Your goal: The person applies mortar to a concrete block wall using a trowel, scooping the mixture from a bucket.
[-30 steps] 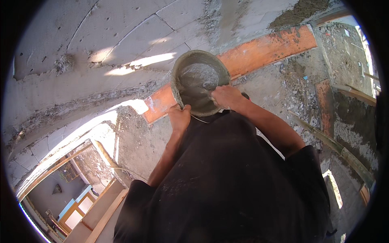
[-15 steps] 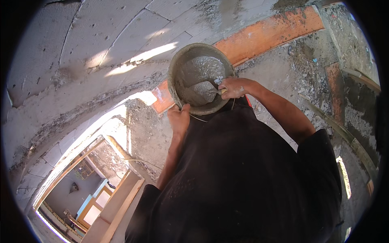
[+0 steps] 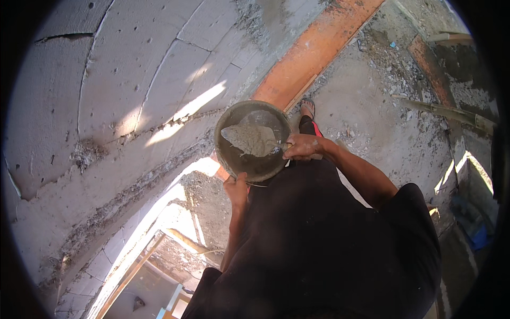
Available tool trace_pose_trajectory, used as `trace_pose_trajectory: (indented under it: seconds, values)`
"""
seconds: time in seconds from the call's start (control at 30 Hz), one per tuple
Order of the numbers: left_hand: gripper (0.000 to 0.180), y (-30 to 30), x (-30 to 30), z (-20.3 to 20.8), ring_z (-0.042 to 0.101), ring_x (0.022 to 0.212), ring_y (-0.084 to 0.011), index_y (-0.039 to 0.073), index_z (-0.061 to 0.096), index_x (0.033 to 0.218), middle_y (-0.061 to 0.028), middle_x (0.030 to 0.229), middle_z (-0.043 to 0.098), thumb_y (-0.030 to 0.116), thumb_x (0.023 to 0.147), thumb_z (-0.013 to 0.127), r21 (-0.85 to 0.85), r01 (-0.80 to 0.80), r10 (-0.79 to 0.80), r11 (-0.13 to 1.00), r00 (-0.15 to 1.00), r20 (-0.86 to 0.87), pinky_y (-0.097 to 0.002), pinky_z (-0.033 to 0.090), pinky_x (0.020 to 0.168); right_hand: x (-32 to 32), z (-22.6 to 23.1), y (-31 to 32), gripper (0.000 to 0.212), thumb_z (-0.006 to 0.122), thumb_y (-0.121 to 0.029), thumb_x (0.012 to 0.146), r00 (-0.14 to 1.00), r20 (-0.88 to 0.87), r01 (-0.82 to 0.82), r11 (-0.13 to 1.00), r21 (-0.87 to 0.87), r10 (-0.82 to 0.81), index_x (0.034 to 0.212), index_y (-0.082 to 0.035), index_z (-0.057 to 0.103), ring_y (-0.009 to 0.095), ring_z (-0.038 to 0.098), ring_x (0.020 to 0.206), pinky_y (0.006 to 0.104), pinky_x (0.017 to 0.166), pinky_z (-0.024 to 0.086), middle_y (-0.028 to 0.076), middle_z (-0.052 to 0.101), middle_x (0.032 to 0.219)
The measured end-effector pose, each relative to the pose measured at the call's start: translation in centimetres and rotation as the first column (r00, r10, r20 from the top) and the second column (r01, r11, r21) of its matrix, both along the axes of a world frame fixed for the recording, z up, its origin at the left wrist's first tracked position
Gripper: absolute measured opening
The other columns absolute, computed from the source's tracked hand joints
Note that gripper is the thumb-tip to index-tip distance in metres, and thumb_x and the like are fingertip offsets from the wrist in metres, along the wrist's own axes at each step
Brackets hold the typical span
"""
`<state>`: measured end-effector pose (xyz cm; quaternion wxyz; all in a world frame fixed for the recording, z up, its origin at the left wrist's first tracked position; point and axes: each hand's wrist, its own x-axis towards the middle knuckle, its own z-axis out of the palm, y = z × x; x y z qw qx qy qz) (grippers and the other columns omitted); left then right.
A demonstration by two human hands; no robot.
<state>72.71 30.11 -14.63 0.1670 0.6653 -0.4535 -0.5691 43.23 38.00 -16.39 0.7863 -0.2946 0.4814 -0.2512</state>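
In front of my body is a round, dark bucket [image 3: 220,152] with wet grey mortar inside. My left hand [image 3: 237,187] grips its near-left rim, the thumb at the edge. My right hand [image 3: 303,147] is closed round the handle of a trowel [image 3: 249,139], whose blade lies over the bucket opening, heaped with mortar. A thin wire handle shows by the near rim, close to my left hand. The trowel's grip is mostly hidden by my right fingers.
A block wall [image 3: 127,69] with a rough ledge runs along the left. An orange board [image 3: 319,50] lies at its foot beyond the bucket. Rubble [image 3: 348,130] litters the floor to the right, near a bamboo pole [image 3: 451,110]. A wall opening [image 3: 143,282] is at lower left.
The trowel has come up out of the mortar, now loaded, with my right hand still on it. The bucket sits lower in view, the whole scene having shifted and turned.
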Motion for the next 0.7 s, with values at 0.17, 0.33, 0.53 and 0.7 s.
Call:
trace_pose_trajectory:
  seconds: [0.17, 0.33, 0.53, 0.7]
  values:
    - [0.012, -1.7, 2.8, 0.5, 0.06, 0.066, -0.0164, -0.009, 0.066, 0.083, -0.0097, 0.077, 0.066, 0.001, 0.078, 0.064, 0.02, 0.073, -0.074, 0.997, 0.995, 0.074, -0.0313, 0.05, 0.064, 6.3, 0.7, 3.7, 0.025, 0.064, -0.024, 0.089, 0.794, 0.207, 0.562, 0.82, 0.108, -0.571, 0.075, -0.007, 0.053, 0.011, 0.046, 0.046, 0.0283, 0.042, 0.037, 0.0, 0.047, 0.058]
    - [0.02, -3.3, 2.1, 2.7, 0.065, 0.08, -0.0223, -0.012, 0.062, 0.094, -0.0155, 0.093, 0.065, 0.002, 0.08, 0.065, 0.12, 0.039, -0.052, 0.992, 0.993, 0.104, -0.035, 0.057, 0.07, 3.4, -3.3, 8.0, 0.018, 0.063, -0.019, 0.09, 0.125, 0.002, 0.978, 0.124, 0.17, -0.992, 0.083, -0.009, 0.05, 0.01, 0.043, 0.043, 0.0271, 0.04, 0.037, -0.001, 0.045, 0.058]
    - [0.031, -5.3, 6.2, -0.7, 0.066, 0.087, -0.0277, -0.008, 0.061, 0.11, -0.0158, 0.098, 0.064, 0.005, 0.083, 0.064, 0.177, 0.441, -0.474, 0.88, 0.8, 0.366, -0.04, 0.06, 0.076, -9.5, -12.6, 15.4, 0.012, 0.058, -0.012, 0.091, -0.719, -0.302, 0.688, -0.705, -0.175, -0.626, 0.082, -0.006, 0.052, 0.01, 0.043, 0.046, 0.027, 0.041, 0.038, -0.001, 0.047, 0.062]
    - [0.028, -4.5, 3.7, -1.4, 0.067, 0.086, -0.0268, -0.007, 0.065, 0.107, -0.0175, 0.093, 0.067, 0.006, 0.082, 0.064, 0.236, 0.379, -0.444, 0.895, 0.692, 0.57, -0.0396, 0.059, 0.078, -17.9, -28.5, 15.5, 0.018, 0.06, -0.015, 0.089, -0.844, -0.483, 0.484, -0.722, -0.494, -0.234, 0.08, -0.001, 0.052, 0.015, 0.052, 0.05, 0.0339, 0.046, 0.046, 0.005, 0.054, 0.064]
